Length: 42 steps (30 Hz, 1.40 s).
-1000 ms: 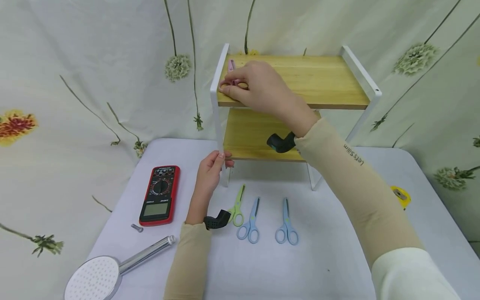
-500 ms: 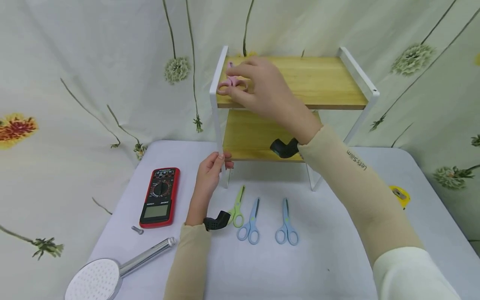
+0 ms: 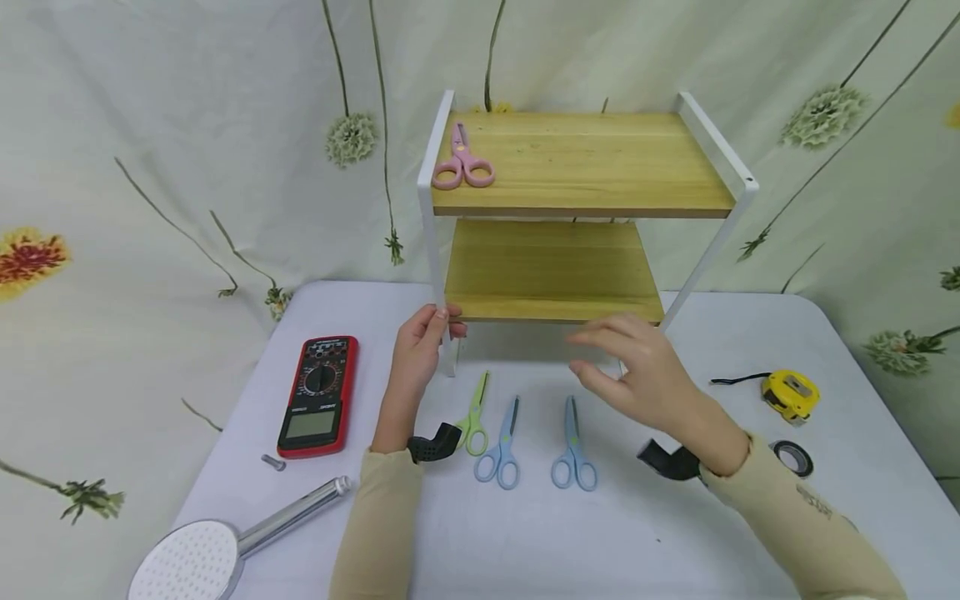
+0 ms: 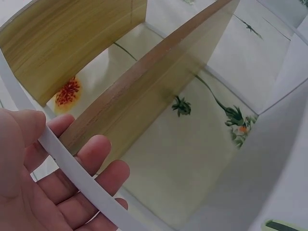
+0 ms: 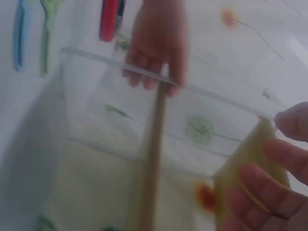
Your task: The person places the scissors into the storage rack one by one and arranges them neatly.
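My left hand (image 3: 418, 348) grips the white left upright of a two-tier wooden shelf rack (image 3: 592, 167), thumb in front and fingers behind it, at the height of the lower board. The left wrist view shows that upright (image 4: 79, 183) running between thumb and fingers. Pink scissors (image 3: 461, 158) lie at the left end of the top board, blades toward the back. My right hand (image 3: 637, 367) hovers before the rack's lower right, fingers bent loosely apart and holding nothing. Below lie green scissors (image 3: 476, 415) and two pairs of blue scissors, one left (image 3: 501, 450), one right (image 3: 573, 450).
Left on the white table (image 3: 600, 550) are a red-and-black multimeter (image 3: 321, 392), a bolt (image 3: 273, 462) and a shower head (image 3: 191, 558). A yellow tape measure (image 3: 791, 394) and a roll of black tape (image 3: 792, 457) lie on the right. A flower-printed cloth (image 3: 187, 100) hangs behind.
My right hand has let go of the pink scissors, leaving them on the top board, and has moved down and right. The left hand keeps its hold on the upright.
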### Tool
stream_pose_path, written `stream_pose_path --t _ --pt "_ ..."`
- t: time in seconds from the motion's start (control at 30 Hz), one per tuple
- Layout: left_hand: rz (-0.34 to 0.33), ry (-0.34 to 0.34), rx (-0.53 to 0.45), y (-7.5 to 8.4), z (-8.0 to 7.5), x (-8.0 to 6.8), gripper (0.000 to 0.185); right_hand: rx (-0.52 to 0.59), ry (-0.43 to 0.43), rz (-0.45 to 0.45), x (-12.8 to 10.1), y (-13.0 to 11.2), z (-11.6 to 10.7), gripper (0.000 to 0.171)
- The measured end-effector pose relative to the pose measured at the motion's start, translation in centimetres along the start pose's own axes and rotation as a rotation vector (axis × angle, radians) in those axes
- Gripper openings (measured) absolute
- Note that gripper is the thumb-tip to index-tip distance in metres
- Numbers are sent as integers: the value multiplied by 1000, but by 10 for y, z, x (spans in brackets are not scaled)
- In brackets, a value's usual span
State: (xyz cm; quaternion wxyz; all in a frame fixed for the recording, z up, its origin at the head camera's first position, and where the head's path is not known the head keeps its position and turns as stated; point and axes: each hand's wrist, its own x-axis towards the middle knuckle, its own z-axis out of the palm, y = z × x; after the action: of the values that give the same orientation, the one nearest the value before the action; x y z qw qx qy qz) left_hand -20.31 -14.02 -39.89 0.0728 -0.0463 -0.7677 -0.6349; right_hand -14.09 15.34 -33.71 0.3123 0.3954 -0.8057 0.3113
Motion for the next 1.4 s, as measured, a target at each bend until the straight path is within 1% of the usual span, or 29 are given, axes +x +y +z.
stream_pose_path --t 0.13,0.2,0.27,0.33,0.43,0.53,0.6,0.7,0.83,0.93,1.0,1.1,1.17,1.33,1.4 --pt "15 6 -7 2 1 -1 33 -8 -189 285 -55 1 2 27" --pt "21 8 -10 3 2 -1 33 -20 -267 418 -75 2 4 27" --pt "17 12 -9 3 2 -1 32 -18 -334 539 -90 2 7 25" --pt "14 19 -16 3 2 -1 32 1 -393 631 -102 3 13 23" --pt "9 18 -28 1 2 -2 32 40 -469 713 -113 3 23 25" --pt "5 18 -28 0 0 -3 32 33 -546 746 -120 0 35 31" --pt "-1 20 -15 1 -1 -4 32 0 -581 767 -123 -5 43 36" --pt "0 20 -13 1 -1 -6 32 -76 -610 778 -127 -12 53 40" --pt "14 11 -14 0 1 -4 33 -150 -603 782 -128 -17 58 36" --pt "18 11 -12 0 2 -3 33 -147 -586 810 -127 -17 57 31" --pt "19 12 -15 0 3 -3 32 -136 -575 822 -127 -17 56 30" --pt "21 9 -20 0 3 -3 32 -130 -564 833 -127 -17 56 35" --pt "22 9 -24 1 3 -4 32 -144 -566 823 -128 -17 57 38" --pt "26 17 -31 1 3 -4 31 -180 -541 817 -128 -13 56 26" --pt "23 17 -35 1 2 -4 31 -194 -525 825 -129 -10 54 26"
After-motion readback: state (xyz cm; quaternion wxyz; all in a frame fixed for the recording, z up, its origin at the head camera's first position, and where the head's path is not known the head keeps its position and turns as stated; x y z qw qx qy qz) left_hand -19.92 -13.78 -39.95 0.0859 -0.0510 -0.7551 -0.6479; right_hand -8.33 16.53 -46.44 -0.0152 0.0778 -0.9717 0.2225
